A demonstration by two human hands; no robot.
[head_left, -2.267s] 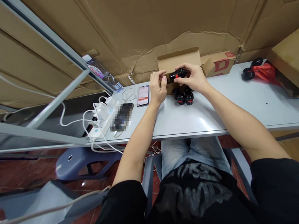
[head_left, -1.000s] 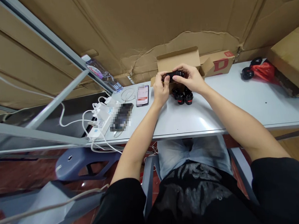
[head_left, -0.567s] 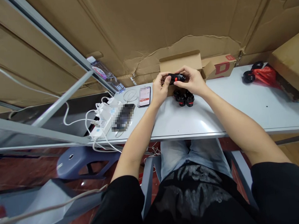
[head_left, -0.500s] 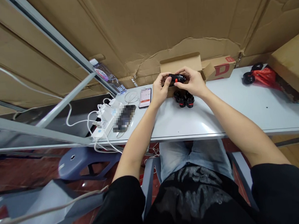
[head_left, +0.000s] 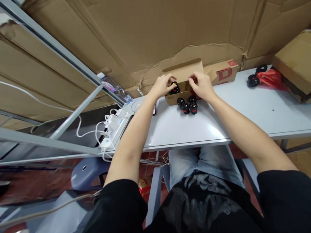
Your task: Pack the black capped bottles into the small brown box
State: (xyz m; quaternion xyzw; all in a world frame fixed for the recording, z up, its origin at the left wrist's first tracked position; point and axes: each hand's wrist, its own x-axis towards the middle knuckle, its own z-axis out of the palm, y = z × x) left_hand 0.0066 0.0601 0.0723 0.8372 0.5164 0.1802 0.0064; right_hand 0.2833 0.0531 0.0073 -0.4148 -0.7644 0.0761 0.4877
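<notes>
Handling: left hand at a black part in the box; can't tell if the grip's clamped.
Touching: right hand at the box rim, grip apart, nothing clamped.
Nearby: four more parts on the tabletop, just beside the box.
Risk: bumping the box could topple them.

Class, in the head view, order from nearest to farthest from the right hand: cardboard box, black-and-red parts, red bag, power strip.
1. Cardboard box: touching the right hand.
2. Black-and-red parts: just left, on table.
3. Red bag: far right.
4. Power strip: far left.
</notes>
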